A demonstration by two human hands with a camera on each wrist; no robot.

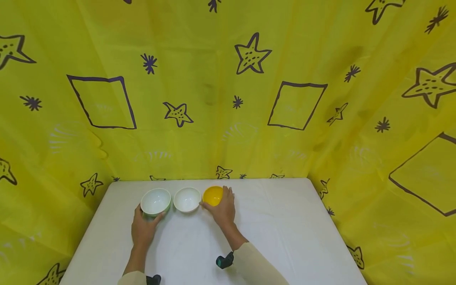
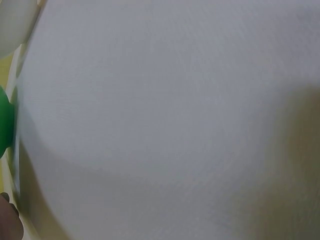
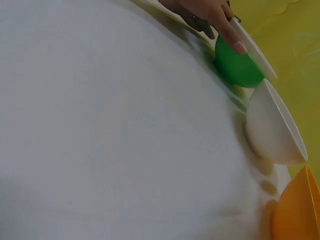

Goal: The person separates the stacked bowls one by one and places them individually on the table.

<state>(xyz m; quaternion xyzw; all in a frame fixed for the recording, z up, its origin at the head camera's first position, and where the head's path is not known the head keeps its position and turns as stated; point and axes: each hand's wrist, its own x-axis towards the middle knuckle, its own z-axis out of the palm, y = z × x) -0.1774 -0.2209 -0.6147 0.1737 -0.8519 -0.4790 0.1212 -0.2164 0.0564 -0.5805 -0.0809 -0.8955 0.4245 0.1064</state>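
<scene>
Three bowls stand upright in a row near the table's far edge. At the left end is a green bowl with a white inside (image 1: 155, 201), held between the thumb and fingers of my left hand (image 1: 143, 229). A white bowl (image 1: 187, 200) stands in the middle. My right hand (image 1: 225, 209) spans the orange-yellow bowl (image 1: 212, 195) at the right end, thumb on its near left side and fingers over its right rim. In the right wrist view, the left hand's thumb lies along the wall of the green bowl (image 3: 237, 67); the orange-yellow bowl (image 3: 297, 212) is partly cut off.
A white cloth covers the table (image 1: 278, 229). Behind it and along both sides hangs a yellow curtain (image 1: 213, 146) with drawn stars and squares. Dark wrist devices, one by the right sleeve (image 1: 225, 260), sit close over the cloth.
</scene>
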